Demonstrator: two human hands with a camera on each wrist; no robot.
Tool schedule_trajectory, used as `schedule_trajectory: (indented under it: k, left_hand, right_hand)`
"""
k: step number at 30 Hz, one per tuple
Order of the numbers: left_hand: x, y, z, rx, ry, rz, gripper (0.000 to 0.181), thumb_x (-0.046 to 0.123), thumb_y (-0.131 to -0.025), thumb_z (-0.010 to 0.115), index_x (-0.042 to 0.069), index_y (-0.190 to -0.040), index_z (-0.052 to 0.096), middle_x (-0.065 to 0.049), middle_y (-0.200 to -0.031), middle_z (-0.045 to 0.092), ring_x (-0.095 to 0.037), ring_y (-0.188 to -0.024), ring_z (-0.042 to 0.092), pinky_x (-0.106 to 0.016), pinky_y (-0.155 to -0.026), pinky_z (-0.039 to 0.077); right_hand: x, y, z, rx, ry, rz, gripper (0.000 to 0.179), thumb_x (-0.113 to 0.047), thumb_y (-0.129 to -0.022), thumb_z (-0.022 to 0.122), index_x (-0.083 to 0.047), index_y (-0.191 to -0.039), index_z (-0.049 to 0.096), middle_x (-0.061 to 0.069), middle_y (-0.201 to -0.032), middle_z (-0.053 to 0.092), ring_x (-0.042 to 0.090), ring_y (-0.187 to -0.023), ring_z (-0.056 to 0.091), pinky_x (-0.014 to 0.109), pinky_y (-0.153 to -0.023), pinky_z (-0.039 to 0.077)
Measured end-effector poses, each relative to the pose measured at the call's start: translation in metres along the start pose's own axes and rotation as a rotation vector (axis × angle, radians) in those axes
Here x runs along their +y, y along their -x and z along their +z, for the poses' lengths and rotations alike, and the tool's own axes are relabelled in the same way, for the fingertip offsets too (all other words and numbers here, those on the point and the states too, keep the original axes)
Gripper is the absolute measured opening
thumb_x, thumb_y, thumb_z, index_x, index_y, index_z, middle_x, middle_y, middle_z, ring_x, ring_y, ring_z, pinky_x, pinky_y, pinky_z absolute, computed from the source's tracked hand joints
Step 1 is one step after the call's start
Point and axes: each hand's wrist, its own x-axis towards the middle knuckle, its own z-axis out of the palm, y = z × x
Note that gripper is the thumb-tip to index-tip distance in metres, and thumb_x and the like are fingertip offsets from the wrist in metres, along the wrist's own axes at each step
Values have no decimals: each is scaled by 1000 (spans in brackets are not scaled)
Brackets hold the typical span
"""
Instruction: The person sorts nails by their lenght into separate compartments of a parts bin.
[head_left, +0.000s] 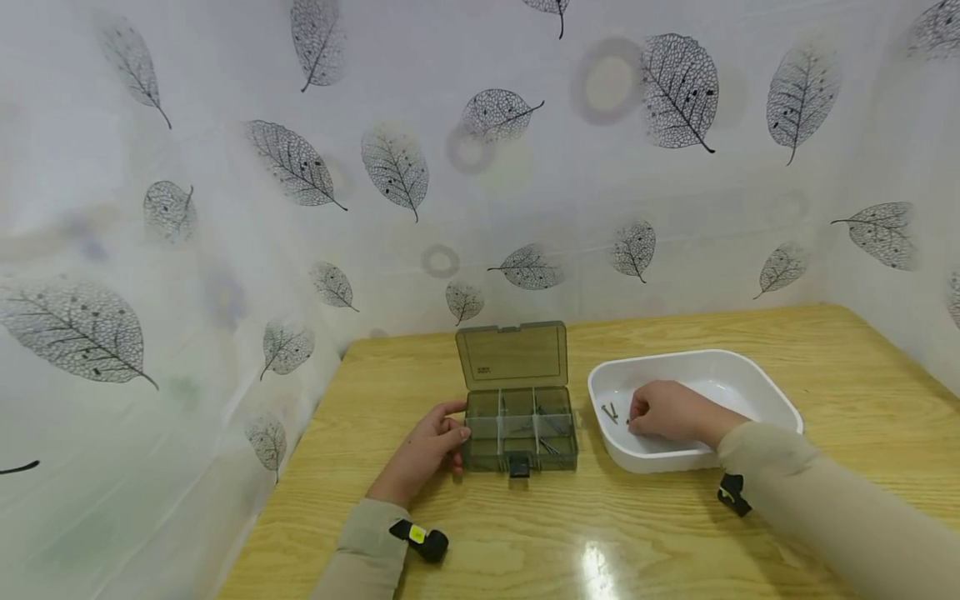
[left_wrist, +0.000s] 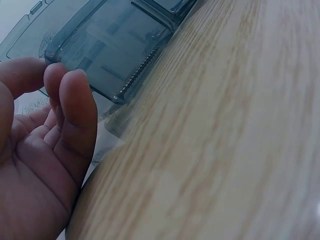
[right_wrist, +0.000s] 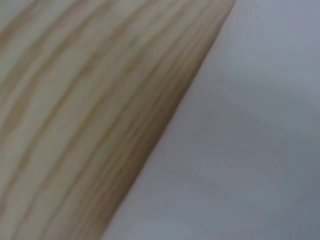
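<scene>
A grey see-through compartment box stands on the table with its lid raised at the back. Screws lie in some of its compartments; one long screw shows through the wall in the left wrist view. My left hand rests its fingers and thumb against the box's left side. In the white tray, my right hand has its fingertips bunched low, pinching a small dark screw mostly hidden by them. Two loose screws lie just left of those fingers.
The wood-grain table carries the box and, to its right, the tray. A leaf-printed sheet hangs behind and along the sides. Black wrist cameras sit at both cuffs. Only table and a blurred white tray wall fill the right wrist view.
</scene>
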Motion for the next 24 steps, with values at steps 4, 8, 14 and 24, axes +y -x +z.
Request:
schedule_trajectory:
  k: [4,8,14,24]
  left_hand:
    - [0,0,0,6,-5,-1,54,18,-105,58,8,-154,36,-16,-104,56,-19,-69,57,-36,-65,57]
    - [-1,0,0,7,-11,3,54,18,-105,58,8,-153,37,-16,-103,56,-19,-69,57,-36,-65,57]
    - [-3,-1,0,-1,-11,5,53,18,-105,57,8,-153,37,-16,-103,56,-19,-69,58,-36,-65,58]
    - [-3,-1,-1,3,-7,3,54,20,-105,58,9,-153,37,-15,-103,57,-19,-69,58,-36,-65,58]
  right_hand:
    - [-1,0,-1,-17,5,-19,12,-17,-89,74,-16,-79,67,-4,-72,59,14,-69,52,31,-64,41]
    - [-2,3,-3,-36,-10,-32,11,-16,-90,71,-16,-80,68,-4,-72,58,14,-69,52,31,-64,41]
    - [-2,9,-8,-51,-65,-59,7,-13,-91,65,-14,-86,68,-3,-73,57,14,-69,51,31,-62,41]
    - [-19,13,-18,-28,-218,-140,8,-12,-95,60,-8,-96,67,0,-82,61,17,-68,53,31,-59,44]
